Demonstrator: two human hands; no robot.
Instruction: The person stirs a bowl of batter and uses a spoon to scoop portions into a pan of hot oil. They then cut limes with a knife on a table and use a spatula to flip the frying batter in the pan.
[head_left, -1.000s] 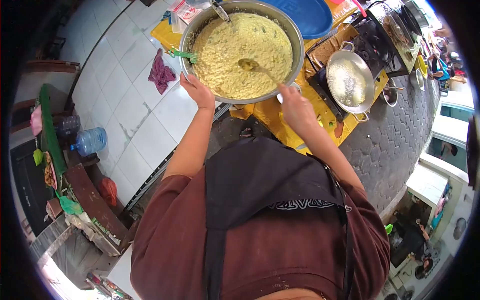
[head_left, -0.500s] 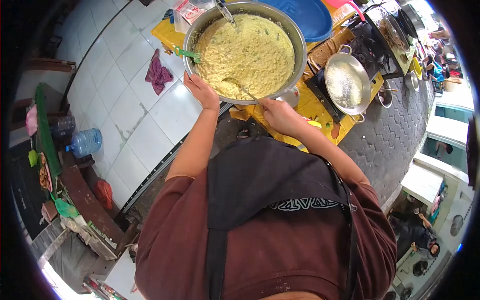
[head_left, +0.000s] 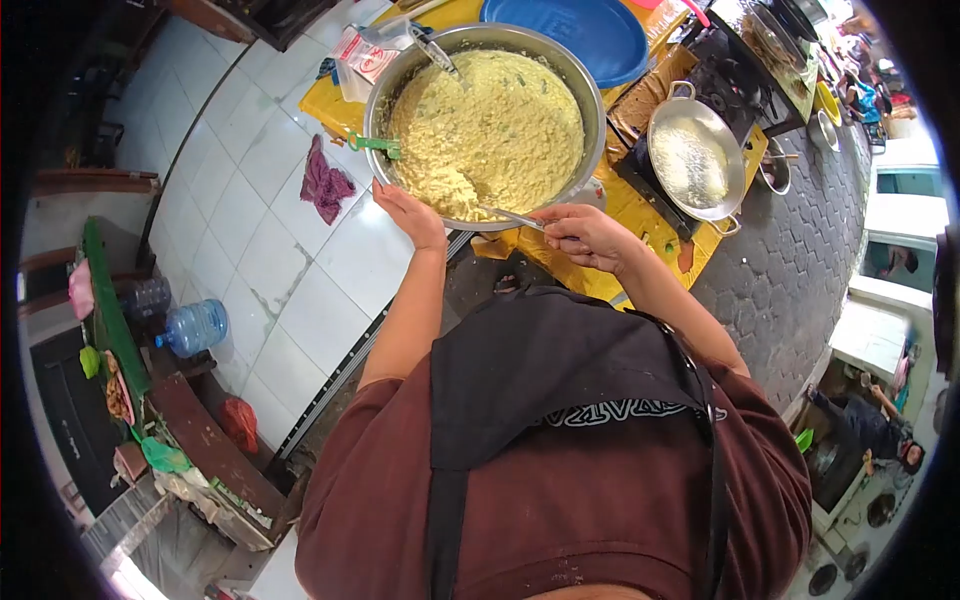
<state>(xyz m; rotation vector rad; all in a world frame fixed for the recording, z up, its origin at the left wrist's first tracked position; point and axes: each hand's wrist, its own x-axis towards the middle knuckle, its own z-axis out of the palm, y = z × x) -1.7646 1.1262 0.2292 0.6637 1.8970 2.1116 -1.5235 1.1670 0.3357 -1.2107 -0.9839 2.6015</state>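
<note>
A large metal bowl (head_left: 598,150) is filled with thick, lumpy yellow batter (head_left: 500,120) with green bits in it. My left hand (head_left: 415,217) presses against the bowl's near-left side at the rim, steadying it. In my right hand (head_left: 592,240) is the handle of a metal spoon (head_left: 515,216), which reaches over the near rim. A heaped mound of batter sits at the spoon's head, hiding most of it. Another metal utensil (head_left: 435,50) leans on the far-left rim, and a green-handled one (head_left: 373,144) rests at the left rim.
A wok (head_left: 735,180) with bubbling oil stands on the stove to the right. Behind the bowl lies a blue tray (head_left: 570,35). Yellow cloth (head_left: 540,250) covers the table. A purple rag (head_left: 325,180) and a water bottle (head_left: 193,328) are on the left. Another person (head_left: 870,430) is at far right.
The spoon has lifted a heap of batter near the left rim. My right hand has turned and shifted slightly right, while my left hand stays at the bowl. The view has shifted a little.
</note>
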